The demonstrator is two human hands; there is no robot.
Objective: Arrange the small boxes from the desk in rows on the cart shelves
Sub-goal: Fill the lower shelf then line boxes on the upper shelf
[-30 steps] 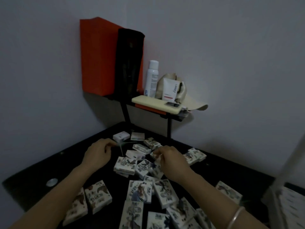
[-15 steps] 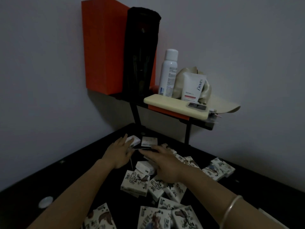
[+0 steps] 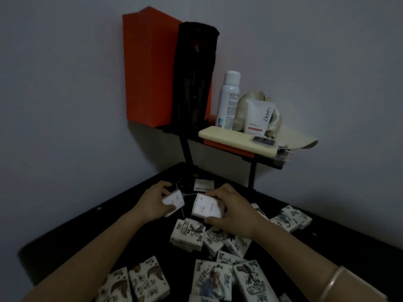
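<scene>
Tube (image 3: 259,117) reads Dove; left hand (image 3: 152,203), right hand (image 3: 236,213) grip small boxes (image 3: 207,207).

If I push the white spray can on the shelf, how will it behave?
The spray can stands upright, tall and narrow, so it would probably tip rather than slide. Being round, it might roll. The Dove tube beside it could stop it.

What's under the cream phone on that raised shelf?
An orange flat item lies under the cream phone, its front edge showing, on the black shelf. The phone covers its top, so what it is stays unclear.
</scene>
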